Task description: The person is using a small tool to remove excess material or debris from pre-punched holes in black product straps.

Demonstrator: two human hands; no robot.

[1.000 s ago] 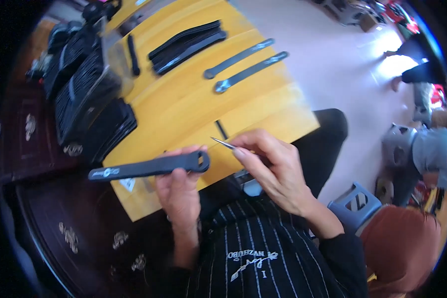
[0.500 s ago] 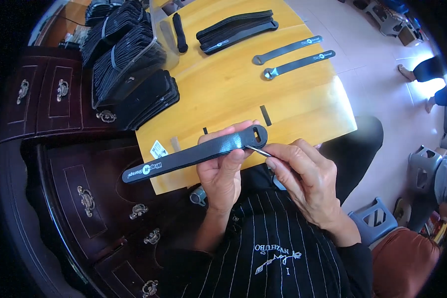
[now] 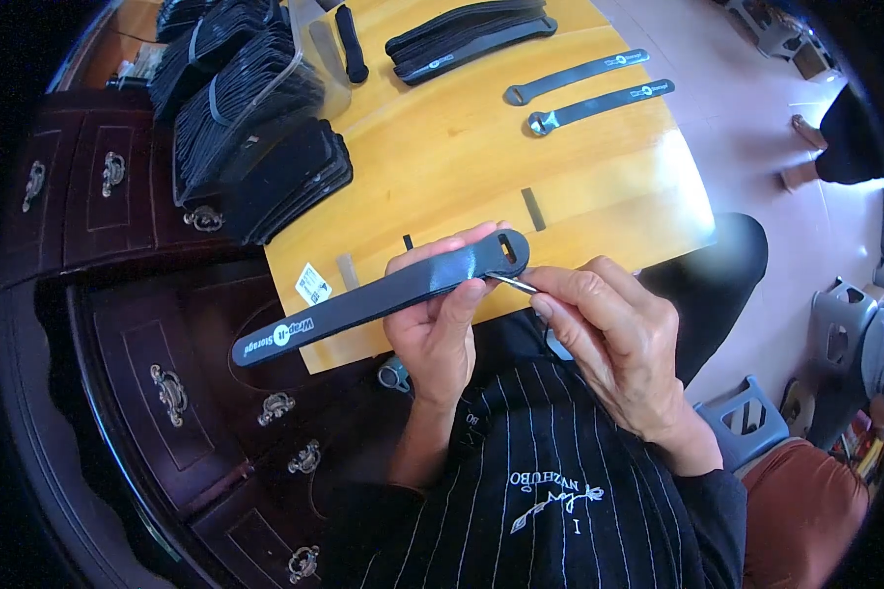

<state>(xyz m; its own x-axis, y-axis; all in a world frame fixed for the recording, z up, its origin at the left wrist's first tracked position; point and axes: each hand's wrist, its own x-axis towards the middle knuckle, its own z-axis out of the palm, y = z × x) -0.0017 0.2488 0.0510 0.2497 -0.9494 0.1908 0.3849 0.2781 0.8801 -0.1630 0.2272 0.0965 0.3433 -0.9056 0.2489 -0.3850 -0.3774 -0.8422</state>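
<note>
1. Black slotted straps (image 3: 368, 301), stacked, slant above the near edge of the yellow tabletop (image 3: 442, 167).
2. Left hand (image 3: 436, 353) clasps them between thumb and fingers, near the slotted end.
3. Right hand (image 3: 614, 339) pinches a slim metal tool (image 3: 514, 284), tip at their edge.
4. Two loose straps (image 3: 604, 105) lie farther across the tabletop.

Beyond the held strap (image 3: 359, 299), two straps (image 3: 604, 105) lie on the table (image 3: 422, 177); leftward, a bin (image 3: 331, 80) apparently holds more.

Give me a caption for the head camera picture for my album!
Left hand holds black straps; right hand holds a thin metal tool at their edge.
</note>
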